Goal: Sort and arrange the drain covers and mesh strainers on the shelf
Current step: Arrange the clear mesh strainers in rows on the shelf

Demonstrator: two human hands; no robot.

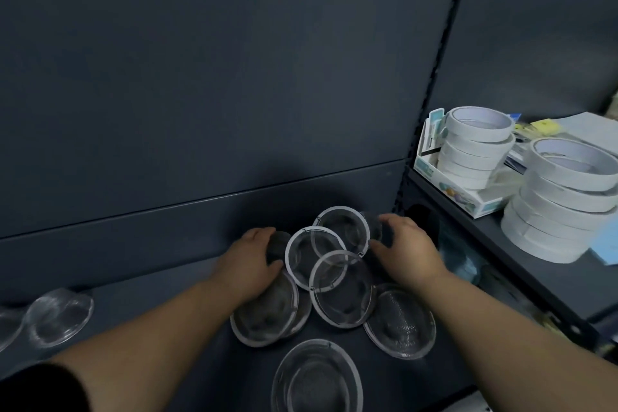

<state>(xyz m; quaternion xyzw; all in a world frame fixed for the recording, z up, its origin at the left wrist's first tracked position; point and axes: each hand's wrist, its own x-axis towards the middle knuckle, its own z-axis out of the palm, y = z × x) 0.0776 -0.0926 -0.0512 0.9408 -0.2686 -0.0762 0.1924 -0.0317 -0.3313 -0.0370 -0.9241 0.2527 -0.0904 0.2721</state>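
The left hand [254, 259] and right hand [406, 246] are each gripping one of the overlapping mesh strainers [341, 288], which are round, silver-rimmed and clustering near the shelf's [167, 304] back right corner. Bare dark shelf is lying open leftward, up to two domed strainers [58, 316] at its left edge.

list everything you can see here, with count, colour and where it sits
shelf: one, dark grey, low centre
side shelf: one, dark grey, right, higher
mesh strainers: at least six, silvery with pale rims, overlapping in a cluster mid-shelf
more strainers: two, clear-silvery, shelf's left edge
tape rolls: two stacks, white, on the side shelf
carton: one, white and teal, by the farther tape stack
blue packet: one, pale blue, under the side shelf
left hand: bare, grip on a strainer at the cluster's left
right hand: bare, grip on a strainer at the cluster's right
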